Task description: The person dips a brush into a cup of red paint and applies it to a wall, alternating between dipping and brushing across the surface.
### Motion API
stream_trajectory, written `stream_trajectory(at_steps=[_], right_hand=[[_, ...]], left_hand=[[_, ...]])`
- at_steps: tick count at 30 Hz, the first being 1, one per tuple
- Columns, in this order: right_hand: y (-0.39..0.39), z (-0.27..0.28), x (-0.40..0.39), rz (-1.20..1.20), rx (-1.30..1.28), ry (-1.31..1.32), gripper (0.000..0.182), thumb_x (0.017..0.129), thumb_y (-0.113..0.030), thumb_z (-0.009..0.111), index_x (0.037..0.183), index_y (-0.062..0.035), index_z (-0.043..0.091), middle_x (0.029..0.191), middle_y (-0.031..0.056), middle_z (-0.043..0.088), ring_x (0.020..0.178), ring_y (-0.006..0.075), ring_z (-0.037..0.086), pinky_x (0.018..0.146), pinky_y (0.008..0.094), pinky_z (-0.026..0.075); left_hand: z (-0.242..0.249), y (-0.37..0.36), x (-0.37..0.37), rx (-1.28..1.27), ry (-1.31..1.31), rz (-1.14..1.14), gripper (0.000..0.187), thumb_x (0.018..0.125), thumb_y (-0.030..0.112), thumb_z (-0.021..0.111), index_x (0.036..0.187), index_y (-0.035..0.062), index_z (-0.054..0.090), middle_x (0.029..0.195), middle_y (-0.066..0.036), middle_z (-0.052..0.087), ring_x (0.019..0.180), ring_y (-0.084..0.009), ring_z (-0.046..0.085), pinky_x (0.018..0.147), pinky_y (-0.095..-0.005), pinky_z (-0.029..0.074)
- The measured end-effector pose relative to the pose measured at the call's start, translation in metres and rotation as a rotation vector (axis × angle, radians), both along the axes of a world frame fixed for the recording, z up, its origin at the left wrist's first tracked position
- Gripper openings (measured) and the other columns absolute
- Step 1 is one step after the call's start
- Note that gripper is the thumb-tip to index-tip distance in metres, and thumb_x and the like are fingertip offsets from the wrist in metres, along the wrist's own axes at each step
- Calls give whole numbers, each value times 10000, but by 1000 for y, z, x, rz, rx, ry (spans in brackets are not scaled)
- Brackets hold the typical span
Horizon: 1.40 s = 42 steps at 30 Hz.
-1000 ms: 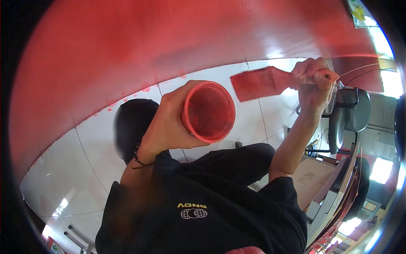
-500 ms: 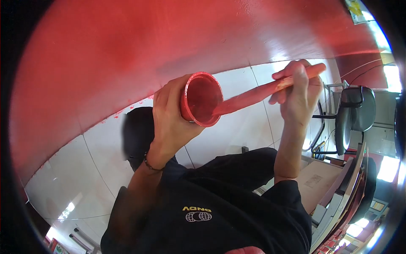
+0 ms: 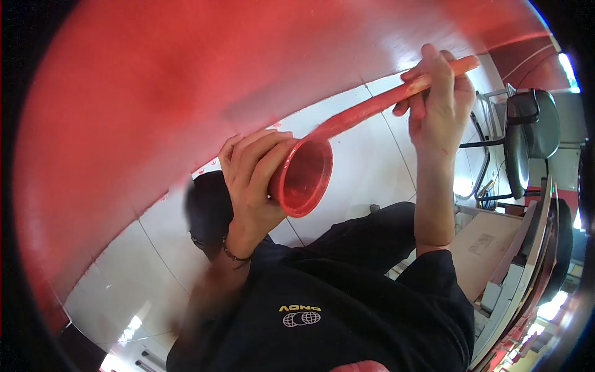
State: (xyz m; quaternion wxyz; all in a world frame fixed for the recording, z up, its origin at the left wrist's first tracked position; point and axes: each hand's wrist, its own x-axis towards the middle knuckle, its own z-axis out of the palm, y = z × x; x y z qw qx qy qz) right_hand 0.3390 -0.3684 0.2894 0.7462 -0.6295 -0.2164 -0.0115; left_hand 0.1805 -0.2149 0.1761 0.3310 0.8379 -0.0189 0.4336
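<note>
Red paint coats the cup (image 3: 302,178), clamped in my left hand (image 3: 253,180) just below the red wall (image 3: 186,74). My right hand (image 3: 437,102) has its fingers closed round the brush (image 3: 384,102), right of the cup, bristles dipped inside. I judge steadying the cup and wiping excess on its rim best. Bristles and paint level stay hidden.

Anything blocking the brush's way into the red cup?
Nothing visible does. The right hand holds the paintbrush by its handle, and the brush end already sits at the rim of the red cup, which the left hand grips from the side, fingers clear of the opening.
</note>
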Motion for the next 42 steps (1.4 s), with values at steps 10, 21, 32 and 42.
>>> stream_trajectory(at_steps=[10, 21, 32, 42], right_hand=[[-83, 16, 142, 59, 723, 182, 181, 872, -109, 612, 714, -65, 535, 666, 31, 549, 514, 99, 418, 622, 248, 443], [-22, -371, 40, -229, 871, 644, 437, 970, -347, 379, 1039, 38, 574, 986, 211, 647, 865, 315, 655, 791, 460, 547], [32, -471, -3, -393, 696, 918, 326, 937, -228, 557, 1055, 72, 605, 912, 167, 677, 778, 251, 690, 659, 346, 600], [39, -481, 7, -540, 549, 930, 299, 933, -210, 577, 1074, 51, 620, 950, 141, 676, 813, 231, 692, 628, 323, 602]], left_hand=[[-19, 12, -32, -525, 161, -30, 856, 596, 107, 874, 1328, 68, 432, 1243, -96, 539, 1154, -253, 527, 987, -376, 434], [-2, 21, -83, -435, 94, -50, 847, 698, 151, 797, 1403, 22, 345, 1326, -130, 493, 1224, -295, 484, 1078, -438, 354], [23, 41, -118, -427, 121, 146, 773, 741, 117, 723, 1410, 27, 347, 1356, -161, 471, 1239, -337, 476, 970, -496, 481], [13, 58, -98, -476, 166, 182, 610, 832, 300, 633, 1329, 5, 435, 1203, -118, 543, 1095, -269, 553, 931, -411, 479]])
